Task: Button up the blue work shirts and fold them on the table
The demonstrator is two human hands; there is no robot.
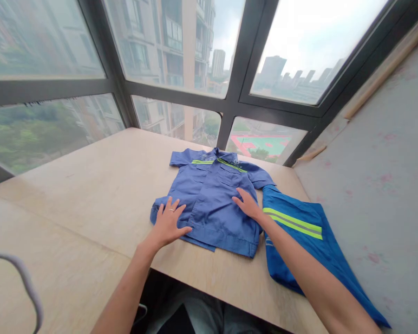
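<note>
A short-sleeved blue-purple work shirt point(205, 190) lies front up on the wooden tabletop, collar toward the windows. Yellow-green reflective strips cross its chest, and its lower left part looks bunched. My left hand point(169, 222) rests with spread fingers on the lower left side of the shirt; a ring shows on one finger. On the right side of the shirt, my right hand point(246, 204) lies with its fingers stretched out and partly hidden from view. Neither hand grasps the cloth. A brighter blue garment point(292, 232) with a reflective band lies beside the shirt, partly behind my right forearm.
The pale wooden tabletop point(73, 199) runs up to dark-framed windows point(233, 106). A wall with a faded floral pattern point(379, 195) bounds the right side. A grey curved cable or tube point(28, 283) is at the lower left. The table's front edge is close to my lap.
</note>
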